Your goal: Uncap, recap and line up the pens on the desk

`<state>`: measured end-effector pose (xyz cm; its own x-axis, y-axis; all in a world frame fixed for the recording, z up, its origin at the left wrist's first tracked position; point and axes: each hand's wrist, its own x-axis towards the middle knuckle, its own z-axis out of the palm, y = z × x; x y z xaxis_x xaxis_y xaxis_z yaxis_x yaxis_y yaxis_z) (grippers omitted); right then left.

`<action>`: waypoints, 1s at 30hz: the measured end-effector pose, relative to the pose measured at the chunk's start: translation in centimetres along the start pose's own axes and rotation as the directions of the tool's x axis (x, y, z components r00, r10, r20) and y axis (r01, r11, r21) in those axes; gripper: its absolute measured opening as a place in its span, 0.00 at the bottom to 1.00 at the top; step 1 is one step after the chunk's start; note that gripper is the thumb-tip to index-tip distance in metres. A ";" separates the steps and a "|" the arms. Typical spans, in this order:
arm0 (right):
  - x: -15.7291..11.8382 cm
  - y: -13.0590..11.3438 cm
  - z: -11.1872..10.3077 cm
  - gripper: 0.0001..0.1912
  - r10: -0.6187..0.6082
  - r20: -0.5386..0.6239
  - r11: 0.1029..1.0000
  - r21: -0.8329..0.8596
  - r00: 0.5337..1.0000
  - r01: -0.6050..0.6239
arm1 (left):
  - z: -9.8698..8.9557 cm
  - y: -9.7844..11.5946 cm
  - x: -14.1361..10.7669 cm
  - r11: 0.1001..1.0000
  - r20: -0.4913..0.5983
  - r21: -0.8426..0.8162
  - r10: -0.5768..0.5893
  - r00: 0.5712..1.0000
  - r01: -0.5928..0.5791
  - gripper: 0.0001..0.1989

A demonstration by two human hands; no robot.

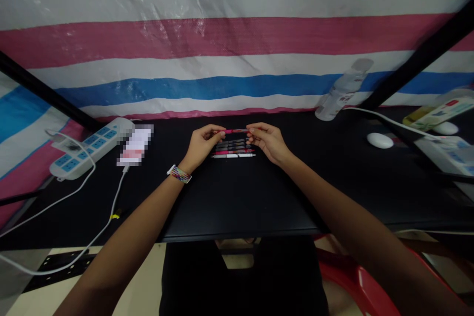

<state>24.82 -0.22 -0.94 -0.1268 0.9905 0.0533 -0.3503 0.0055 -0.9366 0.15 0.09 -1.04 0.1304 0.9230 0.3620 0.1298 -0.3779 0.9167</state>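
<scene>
A red pen (pixel 236 131) lies crosswise between my two hands, above a row of pens. My left hand (pixel 206 144) pinches its left end, and my right hand (pixel 269 141) has the right end between thumb and fingers. Below it, several dark pens (pixel 231 146) lie side by side on the black table. Nearer to me in the same row are another red pen (pixel 232 151) and a white pen (pixel 234 156). My fingers cover the ends of some of these pens. A multicoloured woven band circles my left wrist.
To the left are a white power strip (pixel 94 145), a blurred-out phone (pixel 136 144) and a white cable (pixel 117 197). A clear bottle (pixel 344 90) leans at the back right, near a white mouse-shaped object (pixel 379 140) and another bottle (pixel 440 112). Striped sheeting (pixel 229 39) hangs behind the table.
</scene>
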 end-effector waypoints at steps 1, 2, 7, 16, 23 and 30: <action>0.0 0.0 0.0 0.14 0.002 0.003 1.000 -0.003 1.000 -0.002 | 0.0 -0.1 0.0 1.000 -0.004 0.009 0.004 1.000 -0.004 0.09; 0.0 0.0 0.0 0.14 0.006 0.006 1.000 -0.003 1.000 -0.006 | 0.0 -0.1 0.0 1.000 -0.010 0.017 0.013 1.000 -0.013 0.09; 0.1 0.1 -0.1 0.14 0.033 -0.002 0.999 0.019 0.999 -0.033 | 0.1 0.3 -0.1 0.993 -0.017 0.087 0.079 0.997 -0.077 0.08; -0.3 -1.5 0.2 0.19 0.216 0.121 0.937 0.252 0.969 -0.240 | 0.2 0.6 -0.1 0.993 -0.086 0.079 0.100 0.991 -0.093 0.08; -0.2 -1.2 0.4 0.09 0.156 0.072 0.945 0.278 0.985 -0.170 | 0.5 0.4 -0.2 0.994 -0.061 0.055 0.095 0.994 -0.091 0.08; -0.1 -0.8 0.6 0.11 0.155 0.051 0.941 0.295 0.987 -0.163 | 0.5 0.5 -0.2 0.993 -0.064 0.076 0.094 0.993 -0.089 0.08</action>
<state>24.51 -0.44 0.02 -0.2269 0.9710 -0.0749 -0.5832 -0.1971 -0.7881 0.69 -0.29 -0.73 0.0784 0.8859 0.4572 0.1919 -0.4634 0.8651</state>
